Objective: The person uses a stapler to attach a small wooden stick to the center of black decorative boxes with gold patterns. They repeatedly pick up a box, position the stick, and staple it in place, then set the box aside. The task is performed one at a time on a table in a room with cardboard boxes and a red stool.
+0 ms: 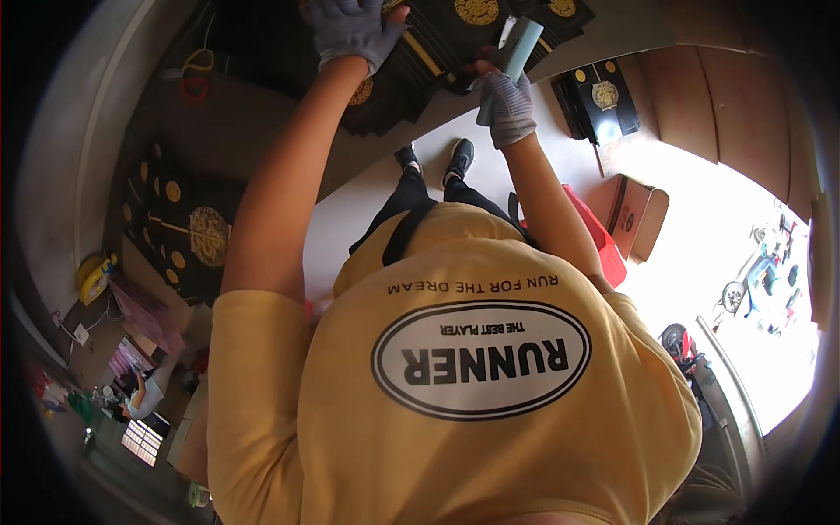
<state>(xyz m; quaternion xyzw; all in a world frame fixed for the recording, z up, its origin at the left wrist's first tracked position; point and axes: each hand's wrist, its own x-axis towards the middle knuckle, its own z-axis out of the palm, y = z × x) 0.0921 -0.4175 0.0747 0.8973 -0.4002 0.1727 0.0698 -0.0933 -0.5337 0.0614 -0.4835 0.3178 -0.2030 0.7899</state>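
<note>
My left hand [354,33], in a grey glove with bare fingertips, lies with its fingers stretched over black printed pieces [407,83] with gold round emblems. These pieces overlap in a pile on the table, and the picture's top edge cuts off part of it. My right hand [507,101], also gloved, is wrapped round a light-blue stapler-like tool [523,48] with a silver metal part. The tool's upper end reaches over the right side of the pile. Part of its handle is hidden in my grip.
Scissors with yellow and red handles [196,77] lie left of the pile. More black-and-gold pieces are stacked at left [166,210]; a black-and-gold stack [604,98] stands at right. Cardboard boxes [744,109], an open carton [637,217] and a red plastic container [599,232] are on the right.
</note>
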